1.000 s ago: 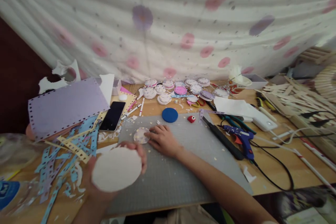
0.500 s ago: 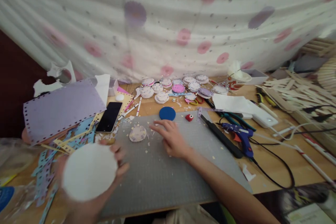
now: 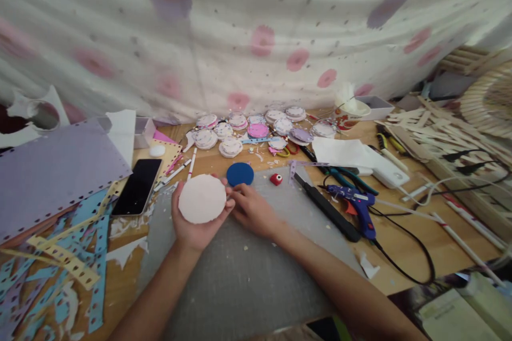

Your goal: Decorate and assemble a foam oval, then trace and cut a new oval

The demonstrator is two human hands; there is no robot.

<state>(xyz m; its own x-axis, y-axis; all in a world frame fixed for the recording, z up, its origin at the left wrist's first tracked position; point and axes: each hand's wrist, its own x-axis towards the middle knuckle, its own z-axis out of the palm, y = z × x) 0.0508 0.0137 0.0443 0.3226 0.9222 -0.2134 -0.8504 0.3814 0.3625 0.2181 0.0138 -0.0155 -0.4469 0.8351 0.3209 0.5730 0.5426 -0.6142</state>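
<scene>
My left hand [image 3: 192, 237] holds a round white paper disc [image 3: 202, 199], its fingers curled round the rim and the flat face turned up towards me. Close by on the right is my right hand [image 3: 253, 210], its fingers drawn together at the disc's right edge, by my left fingertips. What they pinch, if anything, is hidden. A blue round disc [image 3: 240, 174] lies just beyond my hands on the grey cutting mat [image 3: 240, 287]. Right of it sits a small red object with a white spot [image 3: 276, 179].
Several decorated paper rounds [image 3: 258, 130] lie at the back. Purple card [image 3: 60, 170], a phone [image 3: 138, 186] and cut paper strips [image 3: 60, 266] cover the left. A black-handled cutter [image 3: 328, 208], a blue glue gun [image 3: 356, 202] with its cord and wooden sticks [image 3: 432, 122] are rightward.
My left hand has brought the white disc up and right, over the mat. My right hand's spread fingers have drawn together beside it. The small paper round on the mat is out of sight.
</scene>
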